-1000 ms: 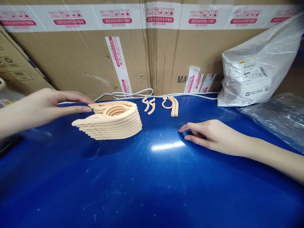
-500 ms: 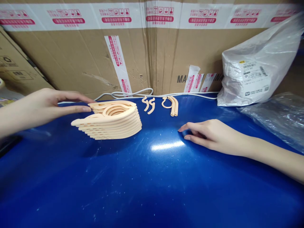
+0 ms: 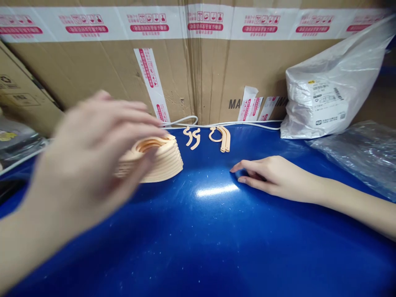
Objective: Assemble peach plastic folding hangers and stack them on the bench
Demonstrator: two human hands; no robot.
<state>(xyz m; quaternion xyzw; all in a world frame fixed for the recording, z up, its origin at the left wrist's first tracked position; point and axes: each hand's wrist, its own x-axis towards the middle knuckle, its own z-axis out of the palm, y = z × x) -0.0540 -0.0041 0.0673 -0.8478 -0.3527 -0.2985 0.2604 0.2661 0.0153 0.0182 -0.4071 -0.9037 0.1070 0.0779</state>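
Observation:
A neat stack of peach plastic folding hangers (image 3: 165,163) lies on the blue table, its left part hidden behind my left hand. My left hand (image 3: 93,148) is raised in front of and above the stack, blurred by motion, with thumb and fingers apart and nothing visible between them. Farther back lie two small peach hooks (image 3: 194,139), and to their right a peach ring-shaped hook (image 3: 214,135) beside two curved hanger arms (image 3: 225,140). My right hand (image 3: 272,177) rests on the table right of centre, loosely bent, thumb and forefinger apart, holding nothing.
A large cardboard box (image 3: 108,74) stands along the back, with a white cable (image 3: 241,124) at its foot. At the back right are a white plastic parcel bag (image 3: 331,86) and clear plastic film (image 3: 361,152). Another carton (image 3: 21,82) leans at the left.
My left hand has left the far left end of the hanger stack, rising and moving right and closer to the camera. My right hand stays where it was.

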